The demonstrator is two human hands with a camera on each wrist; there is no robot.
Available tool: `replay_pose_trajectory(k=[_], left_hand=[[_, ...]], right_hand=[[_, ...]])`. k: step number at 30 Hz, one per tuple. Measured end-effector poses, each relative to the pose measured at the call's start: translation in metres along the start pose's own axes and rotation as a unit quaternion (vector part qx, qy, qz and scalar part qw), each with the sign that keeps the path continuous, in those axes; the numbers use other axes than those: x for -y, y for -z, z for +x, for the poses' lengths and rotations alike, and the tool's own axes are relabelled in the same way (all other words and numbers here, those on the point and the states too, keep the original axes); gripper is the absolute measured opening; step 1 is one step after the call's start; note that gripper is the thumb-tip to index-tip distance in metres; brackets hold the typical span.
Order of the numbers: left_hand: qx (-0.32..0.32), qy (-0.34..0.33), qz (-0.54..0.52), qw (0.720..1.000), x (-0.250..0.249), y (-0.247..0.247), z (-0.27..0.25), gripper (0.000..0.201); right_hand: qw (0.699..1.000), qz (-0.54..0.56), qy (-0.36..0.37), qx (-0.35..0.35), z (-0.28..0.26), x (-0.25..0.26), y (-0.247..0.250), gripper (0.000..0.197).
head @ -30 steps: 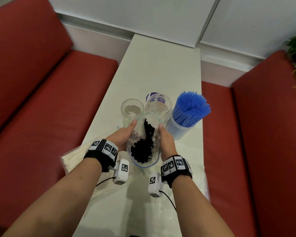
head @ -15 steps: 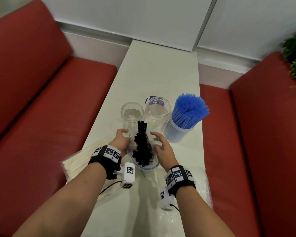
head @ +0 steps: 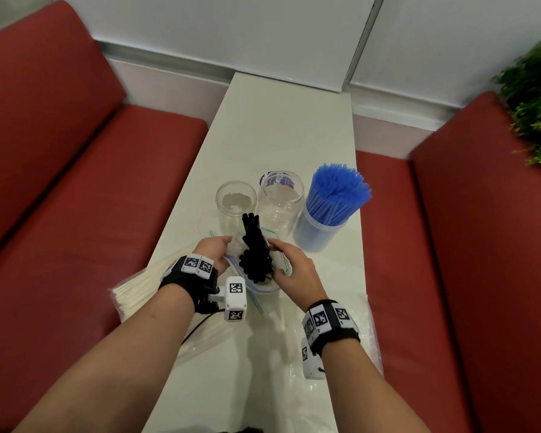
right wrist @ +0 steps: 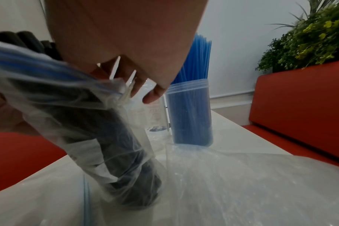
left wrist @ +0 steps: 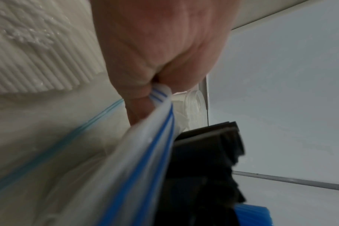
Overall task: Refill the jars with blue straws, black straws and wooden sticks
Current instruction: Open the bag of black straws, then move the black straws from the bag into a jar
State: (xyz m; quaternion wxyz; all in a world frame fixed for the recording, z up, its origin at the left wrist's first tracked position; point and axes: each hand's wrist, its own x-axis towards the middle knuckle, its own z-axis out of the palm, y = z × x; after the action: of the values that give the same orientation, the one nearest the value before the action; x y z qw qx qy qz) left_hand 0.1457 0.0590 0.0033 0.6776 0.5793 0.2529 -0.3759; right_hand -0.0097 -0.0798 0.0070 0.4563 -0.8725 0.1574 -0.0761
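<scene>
Bag lowered (left hand pinching) — upright.

Both forearms reach forward, each wrist banded (marker tags on the straps). Left hand closed, fingers and thumb pinching the zip bag at its rim. Right hand on the bag's opposite side, fingers spread, loosely extended.

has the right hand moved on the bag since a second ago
Yes. The right hand has come off the bag side, shifting toward the blue straws jar.
</scene>
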Motion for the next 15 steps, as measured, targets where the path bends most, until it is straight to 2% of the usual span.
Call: replay_pose_trajectory(k=[2,3,4,5,6,7,8,12,15], left_hand=[[-0.041,-0.012,0.053,0.998,-0.006,0.001,-0.008,0.045],[-0.041,-0.052,0.147,0.987,-0.004,0.002,-0.016,0.05],[-0.051,-0.097,0.256,0.96,0.0,0.002,-0.019,0.054],[-0.043,-0.127,0.289,0.948,0.004,0.001,-0.018,0.055],[-0.035,-0.12,0.234,0.964,0.006,0.0,-0.018,0.053],[-0.018,-0.076,0.137,0.987,0.004,-0.005,-0.017,0.049],[0.0,-0.065,0.092,0.994,0.001,-0.005,-0.012,0.045],[0.006,-0.07,0.092,0.993,0.004,-0.003,-0.012,0.035],[0.019,-0.079,0.081,0.993,0.0,0.001,-0.019,0.04]], right_hand=[[0.997,0.031,-0.043,0.05,-0.005,0.003,0.001,0.075],[0.995,0.04,-0.059,0.076,-0.007,0.003,0.0,0.08],[0.992,0.041,-0.073,0.097,-0.008,0.005,0.0,0.085],[0.99,0.04,-0.082,0.108,-0.008,0.006,0.0,0.09],[0.99,0.039,-0.083,0.108,-0.008,0.006,-0.001,0.091],[0.991,0.036,-0.079,0.098,-0.008,0.007,-0.002,0.088],[0.993,0.033,-0.075,0.084,-0.007,0.008,-0.003,0.082],[0.996,0.032,-0.076,0.027,-0.009,0.012,-0.006,0.05],[0.996,0.04,-0.074,-0.013,-0.009,0.016,-0.007,0.019]])
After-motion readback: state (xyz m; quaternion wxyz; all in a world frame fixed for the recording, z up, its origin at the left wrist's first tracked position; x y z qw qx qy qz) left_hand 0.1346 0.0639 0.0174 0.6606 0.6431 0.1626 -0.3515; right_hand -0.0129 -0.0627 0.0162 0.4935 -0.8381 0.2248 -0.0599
